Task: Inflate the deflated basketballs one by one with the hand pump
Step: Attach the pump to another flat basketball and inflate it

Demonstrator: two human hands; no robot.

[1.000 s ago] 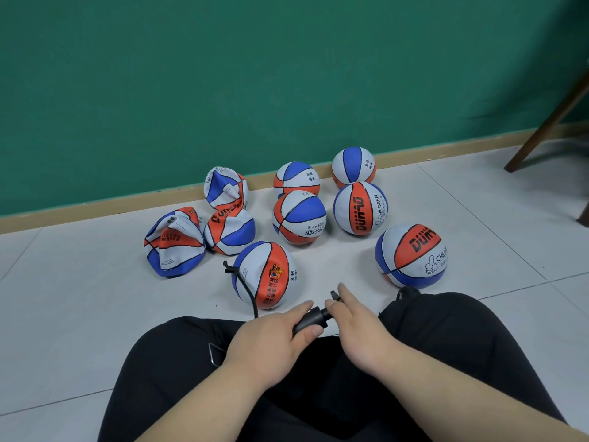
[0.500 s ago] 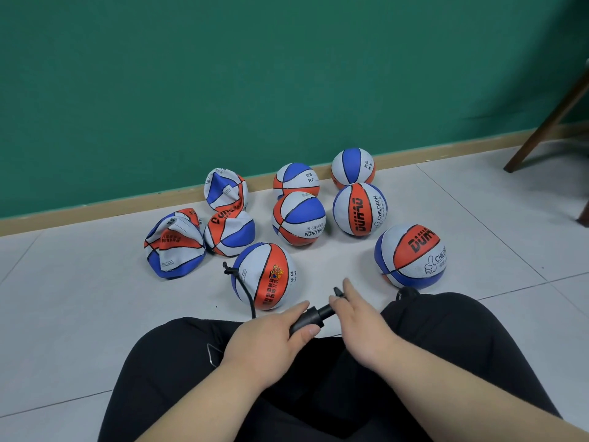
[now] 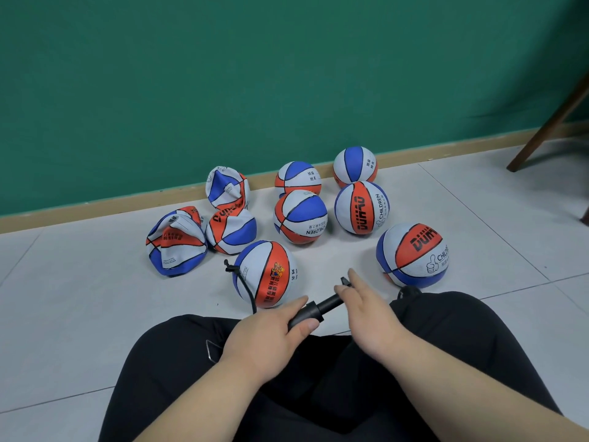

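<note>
The person sat on the tiled floor (image 3: pixel 79 298) with the hand pump (image 3: pixel 314 309) held low, just past their crossed legs. Their left hand (image 3: pixel 271 336) was wrapped around the barrel. The right hand (image 3: pixel 369 311) had its fingers curled over the handle end, index finger sticking out. The black hose (image 3: pixel 247 290) looped up to the left side of the nearest basketball (image 3: pixel 267 272), which looked round and full. Three crumpled basketballs (image 3: pixel 175 247) sat off to the left, and five more round basketballs (image 3: pixel 361 207) sat behind and to the right, toward the green wall (image 3: pixel 255 74).
</note>
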